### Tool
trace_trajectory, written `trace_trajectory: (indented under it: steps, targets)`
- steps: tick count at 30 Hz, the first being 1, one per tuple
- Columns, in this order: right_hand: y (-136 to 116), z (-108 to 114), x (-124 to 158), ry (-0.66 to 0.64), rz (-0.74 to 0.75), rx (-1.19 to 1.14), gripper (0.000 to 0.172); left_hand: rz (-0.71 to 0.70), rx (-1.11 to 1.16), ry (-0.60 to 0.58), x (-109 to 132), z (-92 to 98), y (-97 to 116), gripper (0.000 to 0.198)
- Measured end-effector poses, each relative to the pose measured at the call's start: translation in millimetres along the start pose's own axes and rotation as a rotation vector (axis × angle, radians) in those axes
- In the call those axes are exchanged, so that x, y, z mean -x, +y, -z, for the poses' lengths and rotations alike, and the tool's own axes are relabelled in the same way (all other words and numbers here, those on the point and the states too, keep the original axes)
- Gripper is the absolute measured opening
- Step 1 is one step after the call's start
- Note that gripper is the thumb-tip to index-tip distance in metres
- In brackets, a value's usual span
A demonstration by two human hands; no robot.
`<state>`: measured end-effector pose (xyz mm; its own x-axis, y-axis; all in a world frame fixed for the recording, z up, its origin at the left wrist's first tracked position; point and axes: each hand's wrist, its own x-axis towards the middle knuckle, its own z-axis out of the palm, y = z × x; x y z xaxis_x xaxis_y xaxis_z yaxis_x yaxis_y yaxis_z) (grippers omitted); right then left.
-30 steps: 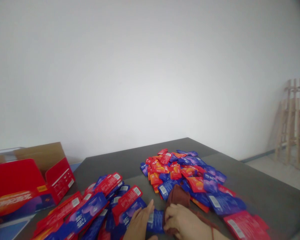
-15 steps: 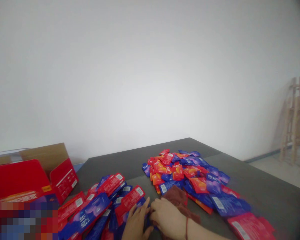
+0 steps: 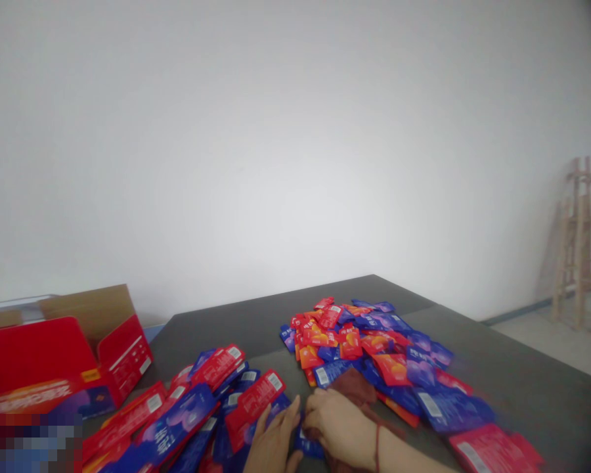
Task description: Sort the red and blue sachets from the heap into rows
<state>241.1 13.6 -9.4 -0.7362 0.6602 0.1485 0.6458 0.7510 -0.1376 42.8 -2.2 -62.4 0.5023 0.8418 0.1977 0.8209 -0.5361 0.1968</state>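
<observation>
My left hand [image 3: 274, 441] lies near the bottom edge with its fingers stretched flat over a blue sachet [image 3: 308, 445] and the edge of a pile of long red and blue packets [image 3: 177, 420]. Beside it, my right hand [image 3: 337, 424] is curled, fingers bent onto the same blue sachet, and it rests on a dark red cloth [image 3: 352, 387]. A red string circles the right wrist. Beyond the hands lies a heap of small red, orange and blue sachets [image 3: 364, 348].
All of this sits on a dark grey table [image 3: 522, 374]. An open red carton [image 3: 54, 361] with brown flaps stands at the left. A wooden rack [image 3: 584, 243] leans on the white wall at far right.
The hands have stayed together over the blue sachet, with the right hand shifting slightly left onto it. The view has tilted a little.
</observation>
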Motion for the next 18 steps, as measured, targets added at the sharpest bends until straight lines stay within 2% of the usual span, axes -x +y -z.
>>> trace_trajectory:
  steps: [3,6,10,12,15,18]
  targets:
    - [-8,-9,-8,-0.021,0.078,0.030,0.004,0.062,-0.028,-0.069,0,9.1,8,0.090]
    - [-9,-6,0,-0.030,0.130,-0.037,0.004,0.110,-0.055,-0.171,0,21.4,17,0.085]
    - [6,5,18,-0.019,0.169,-0.150,0.019,0.115,-0.058,-0.192,1,22.0,17,0.082]
    - [15,7,24,0.022,0.129,-0.177,0.025,0.096,-0.051,-0.149,2,14.4,11,0.085]
    - [24,7,23,0.060,-0.010,-0.148,0.028,0.059,-0.052,-0.096,1,4.0,4,0.089]
    - [19,6,11,-0.009,-0.065,-0.080,0.024,0.060,-0.083,-0.106,-1,5.5,7,0.091]
